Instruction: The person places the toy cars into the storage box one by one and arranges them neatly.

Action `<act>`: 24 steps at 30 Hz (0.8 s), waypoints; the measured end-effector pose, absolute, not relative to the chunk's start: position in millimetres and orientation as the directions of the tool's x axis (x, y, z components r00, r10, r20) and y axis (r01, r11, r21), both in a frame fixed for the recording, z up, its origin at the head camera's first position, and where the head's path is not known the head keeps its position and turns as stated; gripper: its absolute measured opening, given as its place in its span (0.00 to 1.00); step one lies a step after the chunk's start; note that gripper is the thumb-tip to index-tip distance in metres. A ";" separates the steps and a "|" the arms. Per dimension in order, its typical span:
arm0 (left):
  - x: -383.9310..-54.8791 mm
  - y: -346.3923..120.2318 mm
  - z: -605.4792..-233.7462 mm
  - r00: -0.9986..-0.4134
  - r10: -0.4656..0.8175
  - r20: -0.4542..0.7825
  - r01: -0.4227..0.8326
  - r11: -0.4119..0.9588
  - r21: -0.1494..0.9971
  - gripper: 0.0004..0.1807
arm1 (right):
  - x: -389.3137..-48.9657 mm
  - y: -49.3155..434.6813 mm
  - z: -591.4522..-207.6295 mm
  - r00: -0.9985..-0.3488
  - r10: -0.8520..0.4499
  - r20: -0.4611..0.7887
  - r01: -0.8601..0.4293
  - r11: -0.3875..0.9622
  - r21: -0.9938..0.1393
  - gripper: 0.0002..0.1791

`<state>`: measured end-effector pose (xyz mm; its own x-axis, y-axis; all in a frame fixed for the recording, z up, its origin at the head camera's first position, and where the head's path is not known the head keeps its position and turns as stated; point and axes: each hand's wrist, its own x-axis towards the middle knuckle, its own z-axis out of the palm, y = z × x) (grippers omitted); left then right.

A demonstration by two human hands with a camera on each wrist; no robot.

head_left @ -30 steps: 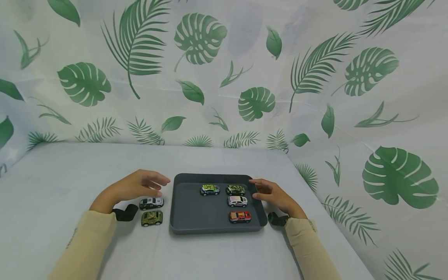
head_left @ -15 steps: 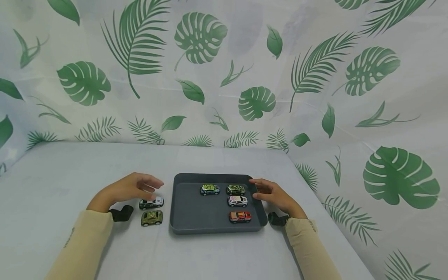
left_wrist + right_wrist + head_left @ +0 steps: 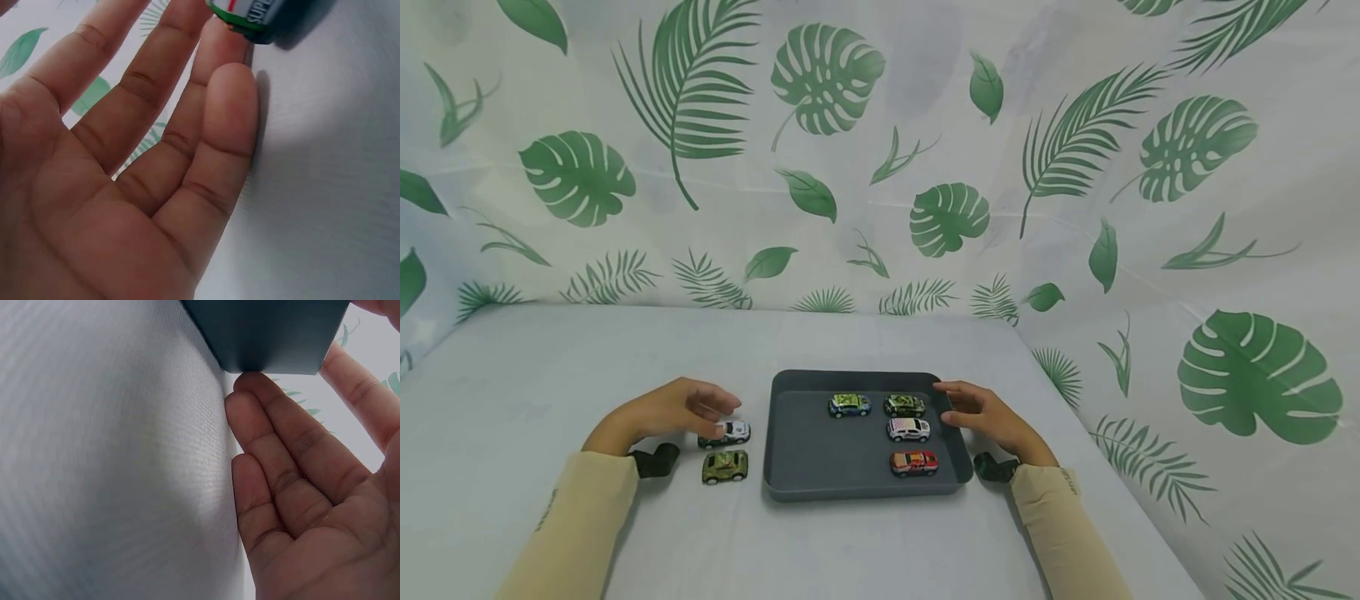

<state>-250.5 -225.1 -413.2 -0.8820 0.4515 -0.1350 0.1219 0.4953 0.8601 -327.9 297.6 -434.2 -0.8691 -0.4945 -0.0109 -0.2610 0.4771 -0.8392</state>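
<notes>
My left hand [image 3: 673,410] hovers over a white-and-black toy car [image 3: 736,432], its thumb tip at the car's top in the head view and its fingers loosely bent. In the left wrist view the car's green side [image 3: 250,14] shows beyond the fingertips. In front of it stands a camouflage-green toy car [image 3: 726,467]. My right hand [image 3: 988,417] rests at the right rim of a dark grey tray [image 3: 820,493]. Its fingers are loosely extended against the tray's outer wall [image 3: 269,337]; the thumb reaches over the rim.
Inside the tray stand a blue-and-yellow-green toy car [image 3: 850,406], a dark camouflage toy car [image 3: 905,406], a white toy car with pink dots [image 3: 908,430] and a red toy car [image 3: 914,463]. A white cloth [image 3: 820,550] covers the table. A leaf-print curtain [image 3: 865,292] hangs behind.
My left hand has moved left and down, away from the tray and onto the white-and-black toy car. The right hand and the cars in the tray have stayed in place.
</notes>
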 end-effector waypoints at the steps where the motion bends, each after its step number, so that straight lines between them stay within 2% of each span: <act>1: -251.0 -225.1 -413.8 -0.882 0.451 -0.137 0.122 0.498 0.859 0.28 | -328.0 297.9 -434.1 -0.870 -0.494 -0.010 -0.262 0.478 -0.838 0.34; 24: -254.3 -220.7 -416.8 -0.899 0.407 -0.159 0.133 0.600 0.789 0.23 | -328.0 296.5 -433.4 -0.871 -0.491 -0.014 -0.255 0.478 -0.841 0.34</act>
